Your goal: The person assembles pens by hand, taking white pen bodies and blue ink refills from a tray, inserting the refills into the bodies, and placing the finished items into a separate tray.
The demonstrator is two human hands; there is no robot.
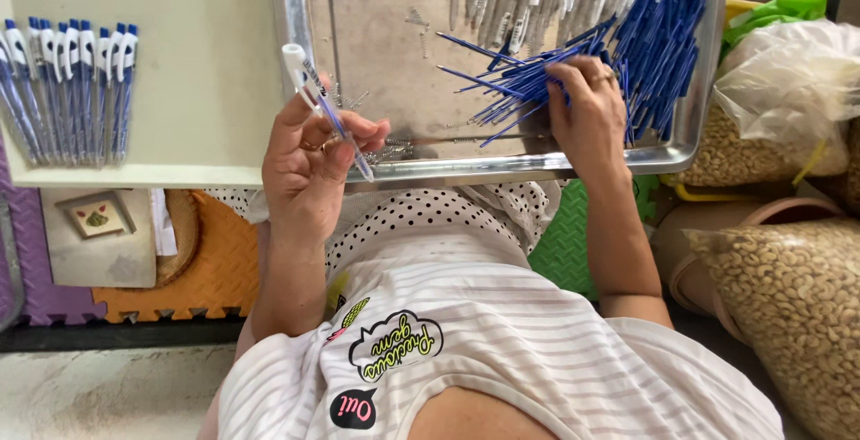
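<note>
The left hand (309, 158) pinches a half-built pen (324, 108) upright while the right hand (587, 117), fingers curled, picks among blue refills (627, 55) on the far metal tray (502, 168); better to draw one out cleanly.

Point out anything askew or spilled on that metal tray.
A few small springs lie scattered loose on the tray near its front rim, and blue refills fan out crookedly from the pile under the right hand.

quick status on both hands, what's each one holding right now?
Left hand: closed on a white-and-blue pen, held over the metal tray edge.
Right hand: fingers curled on the pile of blue refills in the tray; firm grip cannot be told.
</note>
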